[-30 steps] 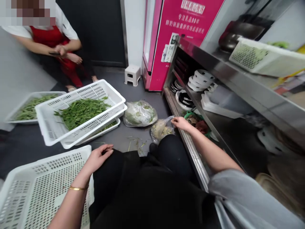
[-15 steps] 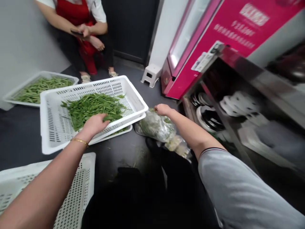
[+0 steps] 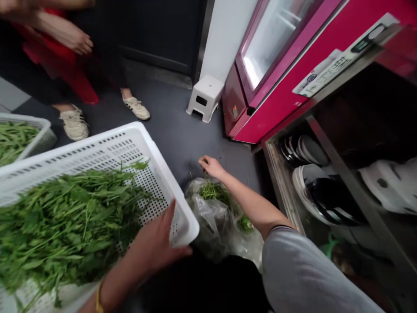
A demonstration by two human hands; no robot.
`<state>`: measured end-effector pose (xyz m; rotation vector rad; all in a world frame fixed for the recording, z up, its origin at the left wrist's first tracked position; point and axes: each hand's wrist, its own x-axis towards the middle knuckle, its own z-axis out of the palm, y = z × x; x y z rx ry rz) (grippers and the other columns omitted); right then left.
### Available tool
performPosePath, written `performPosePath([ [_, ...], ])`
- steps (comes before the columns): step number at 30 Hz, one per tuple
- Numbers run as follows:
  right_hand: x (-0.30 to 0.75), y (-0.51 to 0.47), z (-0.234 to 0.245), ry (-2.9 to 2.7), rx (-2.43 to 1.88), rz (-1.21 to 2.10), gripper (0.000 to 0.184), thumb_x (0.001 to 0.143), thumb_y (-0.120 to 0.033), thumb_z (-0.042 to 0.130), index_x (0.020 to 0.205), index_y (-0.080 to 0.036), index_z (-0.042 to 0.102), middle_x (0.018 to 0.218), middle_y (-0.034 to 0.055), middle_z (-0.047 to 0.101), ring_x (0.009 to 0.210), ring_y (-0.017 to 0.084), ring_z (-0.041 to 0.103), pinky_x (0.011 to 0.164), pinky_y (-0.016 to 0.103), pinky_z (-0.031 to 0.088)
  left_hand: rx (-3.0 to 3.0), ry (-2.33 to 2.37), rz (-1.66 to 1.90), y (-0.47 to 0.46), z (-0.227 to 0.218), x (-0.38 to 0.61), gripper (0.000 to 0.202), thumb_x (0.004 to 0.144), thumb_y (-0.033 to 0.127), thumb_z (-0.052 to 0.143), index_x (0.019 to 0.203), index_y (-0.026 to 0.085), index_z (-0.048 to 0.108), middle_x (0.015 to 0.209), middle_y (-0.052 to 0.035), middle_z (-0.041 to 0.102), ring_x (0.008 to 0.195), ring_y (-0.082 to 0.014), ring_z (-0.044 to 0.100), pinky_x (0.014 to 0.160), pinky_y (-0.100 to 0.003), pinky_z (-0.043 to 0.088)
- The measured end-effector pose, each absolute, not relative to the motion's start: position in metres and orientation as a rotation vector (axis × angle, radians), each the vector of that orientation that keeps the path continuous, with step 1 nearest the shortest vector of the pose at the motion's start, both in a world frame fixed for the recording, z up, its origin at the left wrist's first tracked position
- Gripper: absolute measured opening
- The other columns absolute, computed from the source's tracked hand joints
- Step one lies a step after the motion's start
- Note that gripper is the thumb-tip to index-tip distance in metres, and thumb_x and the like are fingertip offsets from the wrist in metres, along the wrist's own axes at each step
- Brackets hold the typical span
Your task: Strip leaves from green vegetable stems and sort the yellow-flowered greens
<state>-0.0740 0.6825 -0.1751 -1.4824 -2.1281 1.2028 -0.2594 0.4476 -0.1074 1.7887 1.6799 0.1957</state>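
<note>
My left hand (image 3: 156,243) is open over the near right corner of the white plastic basket (image 3: 159,161), thumb and fingers spread, with nothing in it. Inside the basket lies a heap of leafy green stems (image 3: 78,213). Out over the floor, just past a clear plastic bag (image 3: 211,221), my right hand (image 3: 211,166) has its fingers curled in a pinch. A small dark bit shows at those fingertips, too small to name. Thin green stems (image 3: 215,191) fill the bag's open mouth.
A person in a red apron (image 3: 78,82) is at the back left, near a second basket of green beans (image 3: 16,137). A white step stool (image 3: 206,96) stands beside a pink fridge (image 3: 280,95). On the right, a metal shelf (image 3: 280,178) holds plates (image 3: 312,187).
My view has moved closer and down. My left hand has come off the greens to the basket's near corner, its fingers spreading. My right hand is now beyond the bag, whose mouth shows.
</note>
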Motion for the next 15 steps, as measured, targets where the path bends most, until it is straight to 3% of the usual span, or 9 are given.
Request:
performPosePath([
  [4, -0.064, 0.709, -0.187, -1.929, -1.476, 1.436, 0.019, 0.089, -0.032, 0.041, 0.091, -0.017, 0.051, 0.075, 0.0002, 0.060, 0.052, 0.006, 0.058, 0.045, 0.014, 0.042, 1.678, 1.665, -0.155, 0.427, -0.109, -0.240, 0.074, 0.066, 0.026, 0.054, 0.137, 0.018, 0.036, 0.116, -0.0153, 0.062, 0.100, -0.0322, 0.061, 0.084, -0.040, 0.046],
  [8, -0.073, 0.723, -0.194, -2.001, -1.422, 1.541, 0.023, 0.090, -0.032, 0.038, 0.087, -0.016, 0.053, 0.074, 0.0012, 0.062, 0.054, 0.007, 0.059, 0.049, 0.016, 0.043, 1.737, 1.536, -0.153, 0.452, -0.104, -0.242, 0.066, 0.061, 0.018, 0.051, 0.127, 0.024, 0.049, 0.107, -0.0108, 0.066, 0.096, -0.0295, 0.062, 0.085, -0.038, 0.045],
  [11, -0.078, 0.701, -0.197, -2.481, -1.325, 1.274, 0.026, 0.088, -0.036, 0.041, 0.091, -0.016, 0.058, 0.083, 0.0055, 0.065, 0.071, 0.012, 0.062, 0.064, 0.022, 0.046, 1.736, 1.555, -0.152, 0.461, -0.105, -0.243, 0.063, 0.062, 0.019, 0.051, 0.125, 0.022, 0.051, 0.107, -0.0113, 0.066, 0.096, -0.0300, 0.062, 0.085, -0.039, 0.046],
  [15, -0.064, 0.622, -0.204, -3.239, -0.899, 0.685, 0.032, 0.073, -0.038, 0.060, 0.091, -0.012, 0.063, 0.101, 0.0168, 0.063, 0.093, 0.028, 0.057, 0.080, 0.039, 0.043, 1.781, 1.566, -0.093, 0.442, -0.114, -0.248, 0.059, 0.066, 0.022, 0.051, 0.125, 0.024, 0.050, 0.115, -0.0091, 0.063, 0.100, -0.0281, 0.061, 0.085, -0.036, 0.047],
])
